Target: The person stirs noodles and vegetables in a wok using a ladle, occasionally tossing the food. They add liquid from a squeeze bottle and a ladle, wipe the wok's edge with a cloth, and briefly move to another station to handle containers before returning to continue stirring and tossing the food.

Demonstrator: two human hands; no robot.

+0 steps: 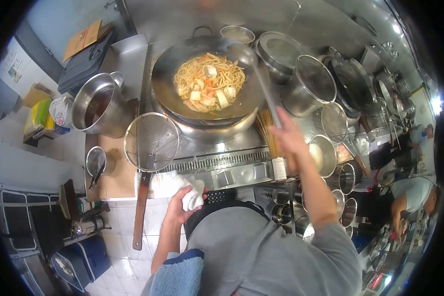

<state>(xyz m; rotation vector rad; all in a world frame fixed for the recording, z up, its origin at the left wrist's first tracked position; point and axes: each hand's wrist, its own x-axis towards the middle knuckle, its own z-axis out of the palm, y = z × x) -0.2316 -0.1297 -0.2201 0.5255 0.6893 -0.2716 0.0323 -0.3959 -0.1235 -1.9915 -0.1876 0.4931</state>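
Grey shirt (266, 251): spreads across the lower middle, nearest the camera, with both bare forearms reaching out from its sides.
Blue towel (177, 276): draped at the person's left shoulder.
Left hand (183, 203): close to the waist, fingers curled inward around a bunched end of white cloth (165, 186).
White cloth: gripped at one end, the rest lying crumpled on the near edge of the counter, beside the skimmer's handle.
Skimmer (153, 140): round wire mesh resting at the counter's front, its wooden handle (141, 212) jutting out over the tiled floor.
Right hand (290, 140): stretched forward over the counter, fingers wrapped about the end of a long metal ladle (265, 88); how each fingertip sits, I cannot tell.
Bamboo brush (267, 133): just beside the burner, below the right hand, bristles pointing away and its pale bound end toward the person.
Wok (164, 74): on the burner straight ahead.
Noodles (229, 75): heaped in the wok with pale blocks and orange shreds.
Ladle bowl (242, 54): at the wok's far right side, apart from the noodles; whether it touches metal, I cannot tell.
Steel pot (114, 116): left of the wok, dark reddish liquid inside.
Co-worker (412, 197): well off to the right, pale top, arms lowered toward another work surface.
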